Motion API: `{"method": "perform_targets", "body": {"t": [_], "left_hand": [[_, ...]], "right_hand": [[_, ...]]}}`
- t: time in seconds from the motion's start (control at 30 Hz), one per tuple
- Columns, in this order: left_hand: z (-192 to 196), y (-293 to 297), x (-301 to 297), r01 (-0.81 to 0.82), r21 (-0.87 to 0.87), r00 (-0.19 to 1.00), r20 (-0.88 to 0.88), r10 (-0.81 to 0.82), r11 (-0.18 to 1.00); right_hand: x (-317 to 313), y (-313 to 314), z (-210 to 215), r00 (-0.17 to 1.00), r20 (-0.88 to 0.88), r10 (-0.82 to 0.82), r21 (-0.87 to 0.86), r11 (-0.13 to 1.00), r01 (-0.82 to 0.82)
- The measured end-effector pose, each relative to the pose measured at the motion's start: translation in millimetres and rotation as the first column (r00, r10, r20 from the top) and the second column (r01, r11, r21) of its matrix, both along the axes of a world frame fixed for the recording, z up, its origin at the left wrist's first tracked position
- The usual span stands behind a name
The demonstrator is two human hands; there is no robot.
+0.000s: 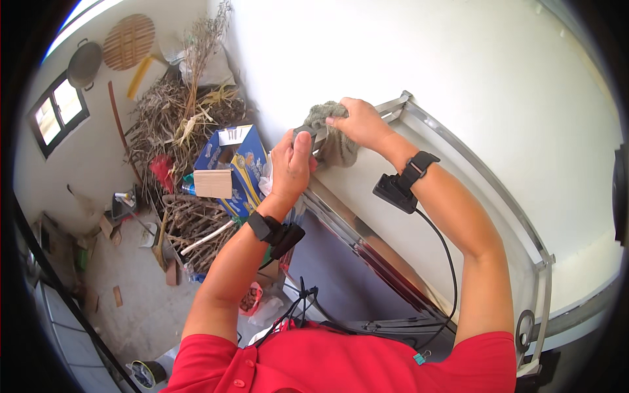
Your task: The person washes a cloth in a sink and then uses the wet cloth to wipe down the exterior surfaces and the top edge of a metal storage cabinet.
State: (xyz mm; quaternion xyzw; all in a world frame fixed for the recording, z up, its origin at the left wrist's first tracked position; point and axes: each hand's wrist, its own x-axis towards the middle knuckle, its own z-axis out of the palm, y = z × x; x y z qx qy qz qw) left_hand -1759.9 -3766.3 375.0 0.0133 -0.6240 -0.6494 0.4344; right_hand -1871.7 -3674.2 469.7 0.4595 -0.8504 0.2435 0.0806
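Note:
My right hand (367, 126) is closed on a grey-green rag (341, 145), which drapes over the metal rail (391, 108) near the far left corner of a steel rack. To its left, my left hand (290, 167) wraps round the rail's end, thumb up, beside a dark grey piece at the corner. Its fingers are partly hidden behind the palm. The rack's long outer rail (481, 167) curves away to the right along the white wall. Below the rail lies a pale flat panel (400, 187). Each wrist wears a black strapped device.
Left of the rack stands an open blue carton (246, 167) beside stacked sticks (196, 223) and dry brush (160, 118). A red bag (252, 300) sits lower down. A black cable (452, 262) hangs from my right wrist device. A pot (84, 64) hangs on the far-left wall.

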Motion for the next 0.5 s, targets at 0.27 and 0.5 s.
{"method": "perform_targets", "body": {"t": [0.27, 0.5], "left_hand": [[4, 2, 2, -0.034, 0.055, 0.999, 0.006, 0.034, 0.998], [9, 4, 5, -0.048, -0.039, 0.998, -0.039, 0.046, 0.998]], "right_hand": [[36, 6, 2, 0.963, 0.184, 0.195, -0.047, 0.981, -0.19], [31, -2, -1, 0.991, -0.02, 0.134, 0.037, 0.99, -0.133]]}}
